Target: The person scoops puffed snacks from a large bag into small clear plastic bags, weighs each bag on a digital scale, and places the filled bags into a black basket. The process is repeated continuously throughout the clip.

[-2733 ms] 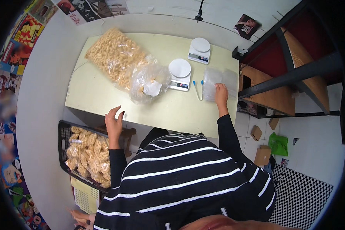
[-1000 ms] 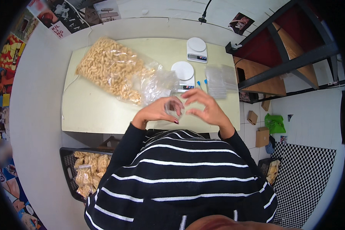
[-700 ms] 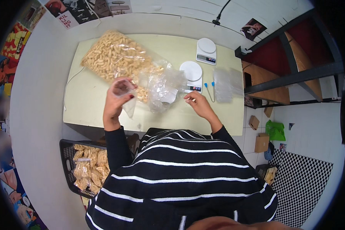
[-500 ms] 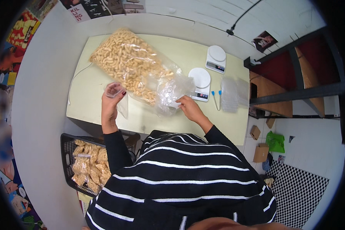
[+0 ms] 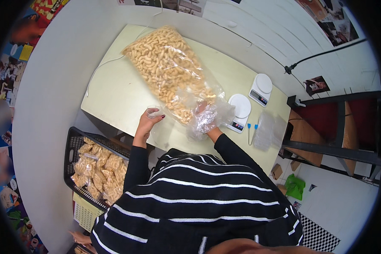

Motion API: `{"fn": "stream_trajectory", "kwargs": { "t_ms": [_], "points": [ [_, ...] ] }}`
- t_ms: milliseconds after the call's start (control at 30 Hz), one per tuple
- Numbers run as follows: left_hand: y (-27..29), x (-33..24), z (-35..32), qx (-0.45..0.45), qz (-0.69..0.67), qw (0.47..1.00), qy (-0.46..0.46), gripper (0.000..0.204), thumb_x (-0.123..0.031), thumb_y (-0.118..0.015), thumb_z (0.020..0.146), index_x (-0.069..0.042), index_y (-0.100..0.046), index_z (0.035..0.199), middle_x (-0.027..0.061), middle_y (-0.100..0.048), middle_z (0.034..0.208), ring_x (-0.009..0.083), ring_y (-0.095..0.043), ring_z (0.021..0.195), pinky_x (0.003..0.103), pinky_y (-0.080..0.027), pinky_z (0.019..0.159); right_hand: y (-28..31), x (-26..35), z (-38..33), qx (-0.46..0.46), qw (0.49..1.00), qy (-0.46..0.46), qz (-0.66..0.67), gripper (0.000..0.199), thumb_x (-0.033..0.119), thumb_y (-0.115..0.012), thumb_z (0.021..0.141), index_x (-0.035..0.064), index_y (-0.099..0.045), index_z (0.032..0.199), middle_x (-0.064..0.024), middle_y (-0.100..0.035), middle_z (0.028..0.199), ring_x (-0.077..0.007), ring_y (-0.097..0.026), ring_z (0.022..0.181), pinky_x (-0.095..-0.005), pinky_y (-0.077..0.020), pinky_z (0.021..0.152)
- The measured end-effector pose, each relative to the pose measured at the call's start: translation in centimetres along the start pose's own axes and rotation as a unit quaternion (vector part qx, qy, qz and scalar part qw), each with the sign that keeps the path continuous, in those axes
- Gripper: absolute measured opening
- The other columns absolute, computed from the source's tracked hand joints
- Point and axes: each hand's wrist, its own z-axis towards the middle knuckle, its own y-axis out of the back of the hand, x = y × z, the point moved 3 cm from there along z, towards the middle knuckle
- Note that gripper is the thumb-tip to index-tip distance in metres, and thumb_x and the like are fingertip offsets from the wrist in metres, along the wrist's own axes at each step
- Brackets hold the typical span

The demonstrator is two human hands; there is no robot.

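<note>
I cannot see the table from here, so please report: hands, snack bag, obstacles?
Left hand holding small clear bag. Right hand inside mouth of big snack bag. Crumpled plastic obscures that hand.

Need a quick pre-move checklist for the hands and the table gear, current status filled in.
1. Left hand holding the small clear bag: ok.
2. Right hand within the crumpled mouth of the large clear bag: ok.
3. Snack pieces gripped by the right hand: cannot tell, plastic obscures the fingers.
4. Blue-tipped tongs apart from both hands: ok, lying beside the flat clear bags.
5. Nearer scale display legible: not ok, too small here.
</note>
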Motion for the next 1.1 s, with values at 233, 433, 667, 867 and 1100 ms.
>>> {"fn": "stream_trajectory", "kwargs": {
  "t_ms": [233,433,667,867,1100],
  "points": [
    [-0.9,1.5,0.9,0.020,-0.016,0.999,0.024,0.039,-0.004,-0.076,0.078,-0.001,-0.058,0.112,0.0091,-0.062,0.109,0.0190,-0.064,0.099,0.029,-0.049,0.088,-0.4,-0.2,-0.2,-0.052,0.985,0.096,-0.137,0.026,0.024,-0.055,0.087,0.0019,-0.060,0.101,-0.0207,-0.061,0.091,-0.0385,-0.059,0.091,-0.0495,-0.0448,0.085],
    [-1.2,1.8,1.6,0.033,-0.115,0.991,0.057,0.041,-0.004,-0.073,0.080,0.001,-0.054,0.116,0.0097,-0.063,0.106,0.0191,-0.063,0.099,0.030,-0.049,0.088,1.8,0.2,-0.8,0.000,0.998,-0.042,0.054,0.024,0.023,-0.055,0.087,0.0019,-0.060,0.098,-0.0186,-0.059,0.095,-0.0350,-0.057,0.093,-0.0479,-0.0447,0.083],
    [-1.1,3.0,1.8,0.036,-0.195,0.978,0.071,0.039,-0.006,-0.071,0.082,0.001,-0.055,0.118,0.0091,-0.064,0.108,0.0185,-0.062,0.099,0.032,-0.049,0.089,1.4,-0.7,-1.9,-0.092,0.994,0.023,-0.051,0.044,0.029,-0.054,0.089,0.0008,-0.054,0.124,-0.0233,-0.056,0.118,-0.0384,-0.052,0.112,-0.0472,-0.0384,0.099],
    [-1.6,3.2,1.8,0.039,-0.242,0.967,0.064,0.036,-0.009,-0.070,0.084,-0.001,-0.057,0.117,0.0073,-0.064,0.108,0.0171,-0.063,0.096,0.031,-0.050,0.086,-1.8,-2.1,1.1,0.028,0.993,-0.025,-0.116,0.046,0.023,-0.056,0.087,0.0040,-0.051,0.129,-0.0256,-0.054,0.122,-0.0396,-0.052,0.114,-0.0431,-0.0407,0.101],
    [-2.6,3.6,2.3,0.054,-0.256,0.964,0.050,0.045,-0.012,-0.066,0.087,0.002,-0.053,0.127,0.0105,-0.063,0.115,0.0200,-0.062,0.101,0.037,-0.053,0.089,-2.7,-2.4,1.1,0.052,0.990,0.023,0.127,0.045,0.023,-0.056,0.087,0.0039,-0.052,0.128,-0.0265,-0.055,0.119,-0.0402,-0.053,0.113,-0.0425,-0.0415,0.100]
  ]
}}
